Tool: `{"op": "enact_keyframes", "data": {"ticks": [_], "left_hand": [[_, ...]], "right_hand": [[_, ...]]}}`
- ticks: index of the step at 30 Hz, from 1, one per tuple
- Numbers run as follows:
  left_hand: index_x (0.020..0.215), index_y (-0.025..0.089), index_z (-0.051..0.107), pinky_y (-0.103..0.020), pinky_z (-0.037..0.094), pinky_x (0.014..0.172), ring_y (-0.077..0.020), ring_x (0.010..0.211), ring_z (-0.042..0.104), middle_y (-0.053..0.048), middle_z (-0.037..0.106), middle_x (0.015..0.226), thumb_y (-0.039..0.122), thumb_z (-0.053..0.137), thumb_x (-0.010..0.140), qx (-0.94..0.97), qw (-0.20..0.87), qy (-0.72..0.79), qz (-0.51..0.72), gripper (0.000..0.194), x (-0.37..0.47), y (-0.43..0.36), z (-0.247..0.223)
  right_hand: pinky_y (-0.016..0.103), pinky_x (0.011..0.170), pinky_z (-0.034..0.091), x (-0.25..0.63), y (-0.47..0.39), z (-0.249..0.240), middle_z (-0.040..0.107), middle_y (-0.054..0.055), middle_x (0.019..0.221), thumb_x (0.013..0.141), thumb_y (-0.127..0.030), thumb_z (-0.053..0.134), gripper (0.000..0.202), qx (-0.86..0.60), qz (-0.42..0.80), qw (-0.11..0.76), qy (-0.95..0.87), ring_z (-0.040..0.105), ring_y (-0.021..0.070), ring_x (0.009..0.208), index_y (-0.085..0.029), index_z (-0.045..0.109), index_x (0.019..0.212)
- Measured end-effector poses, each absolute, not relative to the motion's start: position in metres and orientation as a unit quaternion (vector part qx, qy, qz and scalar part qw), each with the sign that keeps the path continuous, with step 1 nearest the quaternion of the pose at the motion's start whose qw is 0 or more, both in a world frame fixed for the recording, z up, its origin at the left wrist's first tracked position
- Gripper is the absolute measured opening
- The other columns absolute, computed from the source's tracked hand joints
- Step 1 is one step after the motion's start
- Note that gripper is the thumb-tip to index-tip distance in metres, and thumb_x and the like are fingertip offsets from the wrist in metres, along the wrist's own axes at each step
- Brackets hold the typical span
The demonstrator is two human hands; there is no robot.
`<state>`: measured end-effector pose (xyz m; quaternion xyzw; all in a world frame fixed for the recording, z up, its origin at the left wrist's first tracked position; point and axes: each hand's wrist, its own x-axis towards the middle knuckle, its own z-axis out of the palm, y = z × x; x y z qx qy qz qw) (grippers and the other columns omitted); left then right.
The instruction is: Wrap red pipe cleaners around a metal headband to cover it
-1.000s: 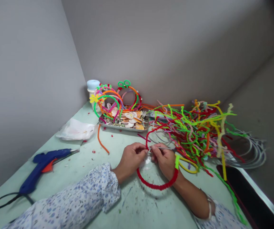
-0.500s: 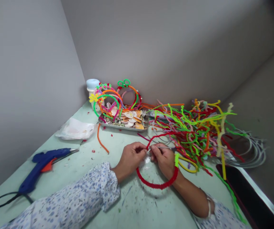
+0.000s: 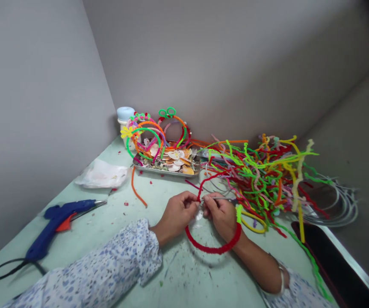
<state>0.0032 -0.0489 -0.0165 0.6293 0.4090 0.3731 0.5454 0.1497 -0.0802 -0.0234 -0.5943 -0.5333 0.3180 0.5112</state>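
My left hand (image 3: 181, 213) pinches a red fuzzy headband (image 3: 214, 249) near one end, at the middle of the table. The band curves below both hands and ends in a bright green tip (image 3: 238, 214) by my right wrist. A loose red pipe cleaner (image 3: 205, 182) rises from my left fingertips and bends right. My right hand (image 3: 219, 213) is closed, thumb against finger, right beside the left fingertips; what it pinches is too small to make out. A thin grey strip runs behind it, near the yellow loop handles (image 3: 254, 222) of what look like scissors.
A metal tray (image 3: 168, 173) of shells holds finished colourful headbands (image 3: 146, 129). A heap of pipe cleaners (image 3: 261, 171) lies right, beside coiled grey wire (image 3: 347, 209) and a dark flat object (image 3: 328, 261). At left are a blue glue gun (image 3: 51, 226) and a plastic bag (image 3: 102, 173).
The loose red pipe cleaner has swung, its bend now reaching less far right. The headband has shifted slightly right. Both hands stay nearly in place, fingertips together.
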Motion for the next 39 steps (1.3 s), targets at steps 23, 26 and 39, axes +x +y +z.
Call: {"op": "enact_keyframes", "data": {"ticks": [23,26,39], "left_hand": [[0.075,0.016,0.055,-0.02,0.032,0.042,-0.0089,0.042,0.044,0.004,0.05,0.048,0.027,0.056,0.075,0.567,0.629,0.4,0.351,0.01,0.004,-0.046,-0.008],[0.073,0.016,0.053,-0.02,0.033,0.043,-0.0088,0.042,0.045,0.004,0.051,0.048,0.026,0.057,0.074,0.553,0.643,0.395,0.353,0.011,0.004,-0.045,-0.006],[0.07,0.016,0.053,-0.02,0.038,0.045,-0.0081,0.042,0.047,0.001,0.056,0.056,0.038,0.053,0.078,0.511,0.686,0.385,0.347,0.024,0.001,-0.038,-0.007]], "right_hand": [[0.024,0.046,0.043,0.148,-0.083,-0.018,0.056,-0.003,0.055,0.08,-0.046,0.06,0.03,-0.583,0.335,0.569,-0.473,0.053,0.0136,0.047,-0.019,0.055,0.091],[0.025,0.048,0.046,0.149,-0.083,-0.018,0.062,0.001,0.067,0.081,-0.047,0.058,0.03,-0.569,0.324,0.594,-0.467,0.056,0.0145,0.052,-0.019,0.056,0.093],[0.026,0.05,0.047,0.147,-0.086,-0.018,0.064,0.003,0.071,0.085,-0.046,0.055,0.028,-0.567,0.301,0.599,-0.478,0.058,0.0148,0.057,-0.019,0.057,0.09]]}}
